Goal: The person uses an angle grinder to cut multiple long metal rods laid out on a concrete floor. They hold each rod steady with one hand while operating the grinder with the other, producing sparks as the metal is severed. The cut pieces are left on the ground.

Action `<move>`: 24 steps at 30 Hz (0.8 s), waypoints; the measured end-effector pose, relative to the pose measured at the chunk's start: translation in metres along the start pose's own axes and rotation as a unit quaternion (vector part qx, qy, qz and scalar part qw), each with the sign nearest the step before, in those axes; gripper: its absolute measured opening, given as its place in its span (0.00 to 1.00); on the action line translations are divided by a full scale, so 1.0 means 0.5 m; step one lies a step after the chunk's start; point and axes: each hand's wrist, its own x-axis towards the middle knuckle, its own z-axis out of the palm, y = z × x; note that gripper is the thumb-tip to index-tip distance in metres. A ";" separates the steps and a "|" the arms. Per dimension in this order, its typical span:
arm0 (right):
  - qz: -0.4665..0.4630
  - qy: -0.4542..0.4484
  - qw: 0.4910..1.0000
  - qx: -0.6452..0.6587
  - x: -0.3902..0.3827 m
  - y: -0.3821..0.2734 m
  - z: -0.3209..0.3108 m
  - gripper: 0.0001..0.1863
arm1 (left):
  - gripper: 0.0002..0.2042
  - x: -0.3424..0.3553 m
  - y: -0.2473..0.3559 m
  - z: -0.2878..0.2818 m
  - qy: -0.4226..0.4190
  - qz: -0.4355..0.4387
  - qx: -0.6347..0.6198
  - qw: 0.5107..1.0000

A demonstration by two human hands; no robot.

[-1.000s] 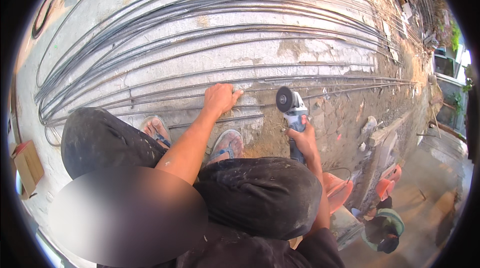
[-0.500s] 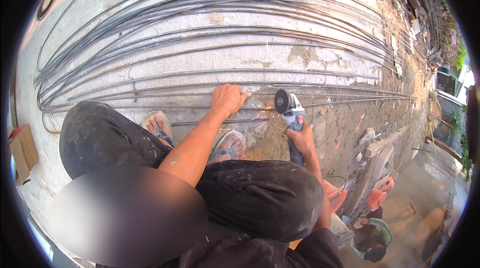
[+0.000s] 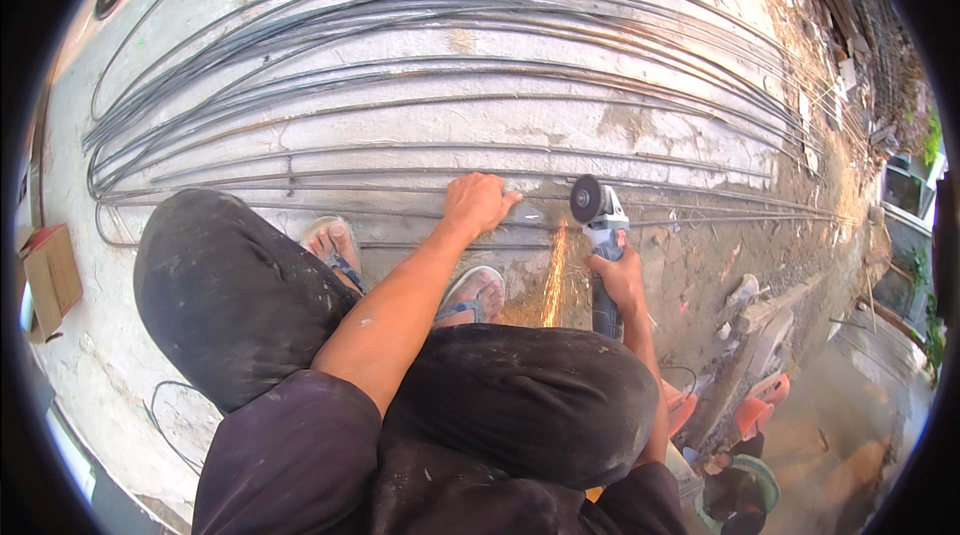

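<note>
Several long dark steel rods (image 3: 400, 59) lie in bent loops across the pale concrete. My left hand (image 3: 478, 198) is closed over a lower rod near the middle, knuckles up. Just right of it, my right hand (image 3: 615, 273) grips the body of a grey angle grinder (image 3: 607, 320). Its black disc (image 3: 587, 197) is at the lower rods, and a bright stream of sparks (image 3: 556, 275) sprays down from there toward my knee. The exact contact point is hidden. My sandalled feet (image 3: 475, 295) are below the rods, between my forearm and the sparks.
A cardboard box (image 3: 52, 280) sits at far left. At right are a rough wooden board (image 3: 770, 300) along an edge, orange plastic objects (image 3: 760, 400), rubble and greenery. At lower right, partly seen, a person (image 3: 740, 490) in green and dark colours is on a lower level.
A long spray of sparks now shows where only a few flecks were before. Both hands and the grinder sit slightly farther right in the view, which has shifted.
</note>
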 end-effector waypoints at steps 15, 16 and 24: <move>-0.007 -0.011 1.000 -0.010 -0.013 -0.001 -0.001 0.17 | 0.25 -0.003 -0.007 0.003 -0.023 -0.016 -0.017 0.999; -0.012 -0.005 1.000 -0.024 -0.011 -0.004 -0.002 0.19 | 0.25 -0.002 -0.005 0.000 -0.027 -0.019 -0.017 0.999; -0.017 -0.004 0.999 -0.034 -0.004 -0.022 -0.008 0.22 | 0.25 0.005 -0.013 0.010 -0.031 -0.016 -0.012 0.999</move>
